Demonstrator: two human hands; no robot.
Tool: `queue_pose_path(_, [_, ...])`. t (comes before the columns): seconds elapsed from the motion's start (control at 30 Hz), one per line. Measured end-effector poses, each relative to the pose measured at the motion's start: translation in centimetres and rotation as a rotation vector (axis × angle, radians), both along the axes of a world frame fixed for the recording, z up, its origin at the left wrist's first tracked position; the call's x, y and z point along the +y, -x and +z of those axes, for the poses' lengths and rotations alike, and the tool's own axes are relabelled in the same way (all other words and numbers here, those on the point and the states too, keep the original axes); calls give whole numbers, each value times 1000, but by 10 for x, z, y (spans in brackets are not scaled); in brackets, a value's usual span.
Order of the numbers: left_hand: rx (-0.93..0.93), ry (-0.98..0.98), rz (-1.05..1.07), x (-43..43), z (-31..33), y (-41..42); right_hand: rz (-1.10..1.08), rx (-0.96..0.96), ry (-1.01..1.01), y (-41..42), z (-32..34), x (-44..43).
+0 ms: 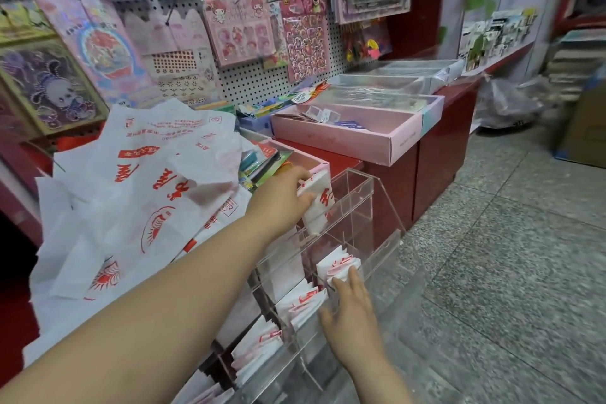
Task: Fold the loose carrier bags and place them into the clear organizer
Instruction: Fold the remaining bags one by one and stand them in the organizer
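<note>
My left hand [288, 198] grips a folded white carrier bag with red print [319, 207] and holds it upright in a top compartment of the clear organizer [360, 197]. My right hand [352, 308] reaches lower, its straight fingers touching folded bags [337, 264] standing in a middle compartment. More folded bags [303, 303] fill the compartments below. A heap of loose white carrier bags with red print [141, 193] lies on the red counter to the left.
Pink trays [347, 138] with small goods sit on the red counter [436, 154] beyond the organizer. A pegboard [259, 75] hung with sticker packs stands behind. Grey tiled floor [508, 256] lies to the right, with boxes and a plastic sack at the far right.
</note>
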State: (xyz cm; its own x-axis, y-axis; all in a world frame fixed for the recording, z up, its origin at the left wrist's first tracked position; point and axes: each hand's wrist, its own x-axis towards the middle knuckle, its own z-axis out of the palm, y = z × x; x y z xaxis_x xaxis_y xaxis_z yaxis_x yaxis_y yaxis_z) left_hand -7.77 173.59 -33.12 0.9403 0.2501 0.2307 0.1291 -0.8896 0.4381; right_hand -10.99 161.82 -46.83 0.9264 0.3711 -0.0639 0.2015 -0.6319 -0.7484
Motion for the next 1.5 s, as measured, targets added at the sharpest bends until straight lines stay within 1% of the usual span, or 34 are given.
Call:
queue_pose_path(0.1, [29,130,23,4,-6,0,-1,14,-17,1,1,-1])
queue_pose_path(0.2, [83,215,-28,5,-17,0,-3,25,-33,1,2,-1])
queue_pose_path(0.27, [126,204,-65,4,-23,-1,-4,25,-35,1,2,-1])
queue_pose_path(0.4, [241,91,-121,5,-27,-7,7,14,-25,2,2,-1])
queue_pose_path(0.47, [271,37,-139,4,-28,-8,8,8,-32,1,1,-1])
queue_pose_path(0.67, [104,20,-109,8,-19,5,14,-7,1,1,-1,-4])
queue_pose_path(0.8, [-8,92,-74,19,-3,29,2,-5,10,4,-1,-2])
queue_pose_path(0.83, [-37,110,-60,23,1,38,-15,-19,8,5,1,-1])
queue_pose_path(0.9, [-103,100,-21,34,6,60,-58,-107,-2,9,9,4])
queue_pose_path(0.97, [-211,47,69,50,8,82,-63,-180,-32,15,18,11])
queue_pose_path(1.03, [-297,35,221,68,11,100,20,-223,-50,28,28,22])
queue_pose_path(1.07, [-303,51,292,79,11,106,54,-300,-27,35,29,29])
queue_pose_path(1.1, [-272,82,344,89,11,110,80,-382,6,39,29,36])
queue_pose_path(1.17, [-114,151,385,105,6,112,143,-472,-46,44,30,44])
queue_pose_path(1.23, [19,185,388,116,0,112,229,-505,-5,47,32,53])
queue_pose_path(1.27, [64,171,387,120,-4,112,269,-468,2,51,36,54])
queue_pose_path(1.3, [110,130,387,122,-8,112,264,-495,-29,52,37,56])
queue_pose_path(1.37, [213,46,395,126,-16,111,275,-501,-17,51,30,61])
queue_pose_path(1.4, [237,50,406,127,-18,111,248,-513,1,49,29,64])
queue_pose_path(1.43, [242,95,418,129,-19,111,243,-530,7,47,29,65])
queue_pose_path(1.5, [177,251,411,129,-15,111,256,-525,-24,45,30,62])
